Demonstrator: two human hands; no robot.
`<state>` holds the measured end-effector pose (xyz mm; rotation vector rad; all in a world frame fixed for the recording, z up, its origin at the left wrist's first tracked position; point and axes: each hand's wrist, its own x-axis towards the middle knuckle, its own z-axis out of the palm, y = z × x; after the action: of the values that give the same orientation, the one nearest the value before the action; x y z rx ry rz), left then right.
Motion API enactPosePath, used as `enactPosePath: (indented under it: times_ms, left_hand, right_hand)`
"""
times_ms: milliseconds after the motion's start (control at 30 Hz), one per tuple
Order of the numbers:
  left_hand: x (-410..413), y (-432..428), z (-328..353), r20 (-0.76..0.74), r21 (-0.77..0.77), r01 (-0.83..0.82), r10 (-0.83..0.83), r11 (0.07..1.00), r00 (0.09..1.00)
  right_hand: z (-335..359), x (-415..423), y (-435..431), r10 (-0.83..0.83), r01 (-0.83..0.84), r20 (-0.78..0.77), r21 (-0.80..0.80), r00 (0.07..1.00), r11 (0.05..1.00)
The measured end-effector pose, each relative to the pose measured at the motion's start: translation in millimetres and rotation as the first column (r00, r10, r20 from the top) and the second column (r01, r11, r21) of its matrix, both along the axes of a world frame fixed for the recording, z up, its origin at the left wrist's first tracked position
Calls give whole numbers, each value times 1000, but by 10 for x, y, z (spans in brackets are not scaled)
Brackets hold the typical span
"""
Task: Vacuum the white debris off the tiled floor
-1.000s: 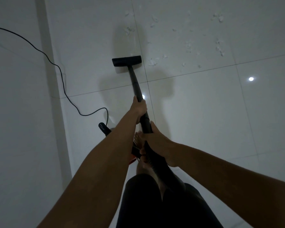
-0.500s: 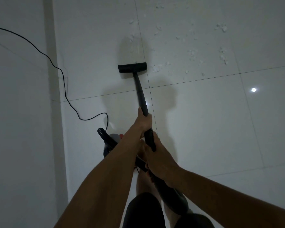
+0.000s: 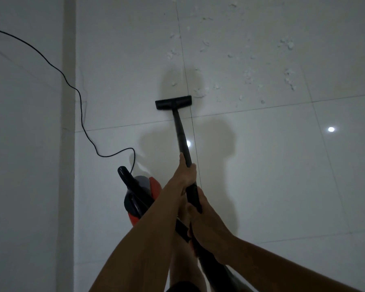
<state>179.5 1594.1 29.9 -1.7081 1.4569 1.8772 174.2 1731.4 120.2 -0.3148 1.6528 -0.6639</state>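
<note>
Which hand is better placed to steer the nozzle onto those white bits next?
Probably the left hand: it grips the wand farther forward, nearer the nozzle. The right hand holds lower, near the hose end. The debris lies just ahead and to the right.

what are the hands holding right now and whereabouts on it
Both grip the black vacuum wand: left hand higher on the rigid tube, right hand below it, near the hose end.

The nozzle (image 3: pixel 173 102) rests on the tiled floor (image 3: pixel 261 175), debris (image 3: pixel 249 75) just beyond and rightward; the vacuum body (image 3: pixel 141 197) sits near-left, the wall (image 3: pixel 23 165) farther left.
</note>
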Motion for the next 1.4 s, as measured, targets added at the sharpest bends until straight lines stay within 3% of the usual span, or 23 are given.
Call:
enactPosePath:
  times_ms: [167, 467, 633, 1000, 1400]
  left_hand:
    - [26, 151, -374, 10, -52, 8, -8, 999, 1000]
    - [-85, 228, -1124, -22, -145, -48, 45, 988, 999]
    - [-63, 220, -1363, -15, -166, -50, 49, 985, 999]
    - [16, 178, -1418, -11, -150, -26, 24, 988, 1000]
    - [-63, -182, -1573, -2, -152, 18, -19, 988, 1000]
  right_hand:
    - [-454, 60, 177, 53, -52, -71, 13, 996, 999]
    - [-1181, -109, 311, -33, 38, 52, -111, 998, 993]
    - [-1467, -61, 327, -42, 48, 47, -120, 998, 992]
    - [-1629, 87, 319, -56, 62, 35, -185, 998, 981]
    - [-1743, 11, -31, -76, 90, 92, -152, 993, 984]
